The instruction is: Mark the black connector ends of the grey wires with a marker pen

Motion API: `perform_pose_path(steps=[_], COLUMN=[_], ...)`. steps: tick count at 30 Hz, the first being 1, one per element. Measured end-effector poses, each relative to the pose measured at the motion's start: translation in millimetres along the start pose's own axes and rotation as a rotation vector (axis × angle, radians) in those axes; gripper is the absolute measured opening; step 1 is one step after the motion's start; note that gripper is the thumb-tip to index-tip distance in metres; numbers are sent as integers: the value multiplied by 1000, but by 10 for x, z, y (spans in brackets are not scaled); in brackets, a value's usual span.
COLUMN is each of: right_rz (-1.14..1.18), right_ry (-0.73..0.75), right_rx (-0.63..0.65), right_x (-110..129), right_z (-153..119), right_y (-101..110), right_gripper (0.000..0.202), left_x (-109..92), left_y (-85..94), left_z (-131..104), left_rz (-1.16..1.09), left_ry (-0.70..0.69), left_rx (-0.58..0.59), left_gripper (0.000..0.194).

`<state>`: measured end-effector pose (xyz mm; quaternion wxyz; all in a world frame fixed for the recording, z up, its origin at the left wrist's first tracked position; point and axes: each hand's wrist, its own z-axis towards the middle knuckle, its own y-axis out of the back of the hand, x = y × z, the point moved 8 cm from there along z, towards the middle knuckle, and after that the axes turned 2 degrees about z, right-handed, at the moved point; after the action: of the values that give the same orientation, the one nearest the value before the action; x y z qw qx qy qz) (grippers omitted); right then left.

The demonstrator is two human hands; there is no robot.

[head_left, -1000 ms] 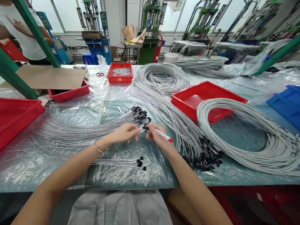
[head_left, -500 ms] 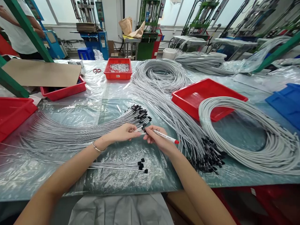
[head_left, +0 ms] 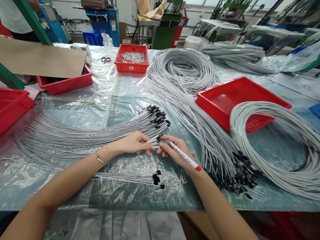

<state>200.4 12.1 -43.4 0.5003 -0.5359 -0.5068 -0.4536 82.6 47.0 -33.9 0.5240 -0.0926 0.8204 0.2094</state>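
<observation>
My left hand (head_left: 137, 142) pinches a few thin grey cables close to their black connectors (head_left: 159, 136). Close by, my right hand (head_left: 175, 150) is closed round a white marker pen (head_left: 184, 155) with a red end, and its fingertips touch the same cable ends. Just behind my hands lies a large bundle of grey cables (head_left: 100, 133), its black-tipped ends fanned out. A smaller group of cables (head_left: 130, 177) with black connectors rests nearer the table's front edge. Which part of the connector my right fingers touch is partly hidden.
To the right lie a long cable bundle (head_left: 185, 110) and a coil of cable (head_left: 240, 140), which overlaps a red tray (head_left: 220, 96). A red bin (head_left: 131, 67) of small metal parts and red-handled scissors (head_left: 105, 60) are at the back. Cardboard (head_left: 45, 60) covers another red bin (head_left: 67, 87).
The view has tilted down and shifted slightly left. The marker in my right hand has swung so its red end points more towards me. Both hands stay together at the cable ends.
</observation>
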Motion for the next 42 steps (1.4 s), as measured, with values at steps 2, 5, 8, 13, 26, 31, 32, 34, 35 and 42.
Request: perform_pose_path(steps=[2, 5, 8, 13, 26, 31, 32, 34, 35, 42], right_rz=[-2, -13, -26, -91, -250, 120, 140, 87, 30, -359], right_ry=[3, -12, -27, -29, 17, 302, 307, 223, 163, 51], right_rx=[24, 56, 66, 138, -161, -396, -371, -253, -186, -185], right_x=[-1, -26, -46, -37, 65, 296, 289, 205, 141, -46], right_z=[-11, -22, -26, -27, -28, -135, -133, -97, -81, -72], right_y=[-15, -44, -71, -151, 198, 453, 422, 283, 201, 59], right_gripper=[31, 33, 32, 22, 44, 35, 31, 28, 29, 34], left_x=[0, 10, 24, 46, 166, 229, 235, 240, 235, 172], left_y=[1, -12, -37, -34, -28, -47, -50, -58, -60, -32], left_z=[-1, -4, 3, 33, 50, 65, 68, 74, 77, 84], left_rz=[12, 4, -27, 36, -37, 183, 203, 215, 218, 299], left_ry=[-3, 17, 21, -38, 67, 83, 93, 115, 124, 179], left_rx=[-3, 24, 54, 26, 11, -29, -31, -22, -18, -22], left_gripper=[43, 43, 42, 44, 37, 34, 34, 32, 32, 31])
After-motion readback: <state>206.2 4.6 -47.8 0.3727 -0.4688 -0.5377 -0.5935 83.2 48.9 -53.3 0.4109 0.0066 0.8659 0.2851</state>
